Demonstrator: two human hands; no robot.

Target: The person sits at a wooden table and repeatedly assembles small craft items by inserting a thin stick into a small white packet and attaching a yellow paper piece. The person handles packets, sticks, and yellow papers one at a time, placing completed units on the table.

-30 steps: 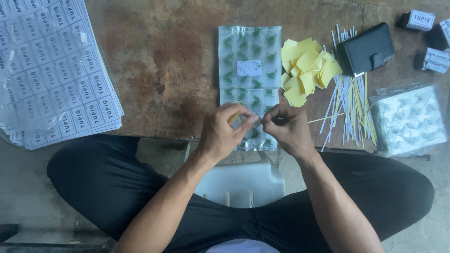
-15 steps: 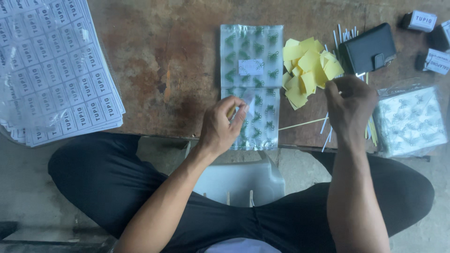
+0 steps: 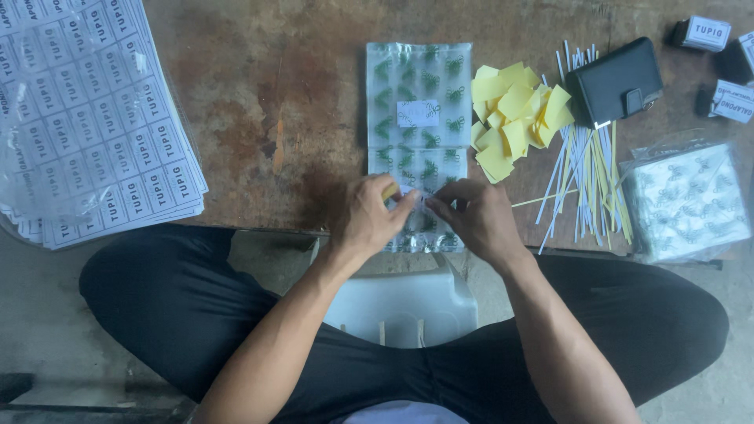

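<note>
The right hand (image 3: 479,220), which was reaching toward the yellow paper slips (image 3: 514,118) half a second ago, is meeting the left hand (image 3: 369,220) again at the bench's near edge, both pinching something small over the clear patterned bag (image 3: 419,102).

clear leaf-print bag (image 3: 419,118), flat on table

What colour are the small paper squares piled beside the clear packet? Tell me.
Pale yellow paper squares, clearest in the head view.

Label sheets (image 3: 94,118) lie left of the packet stack (image 3: 419,118), paper slips (image 3: 514,118) right.
</note>
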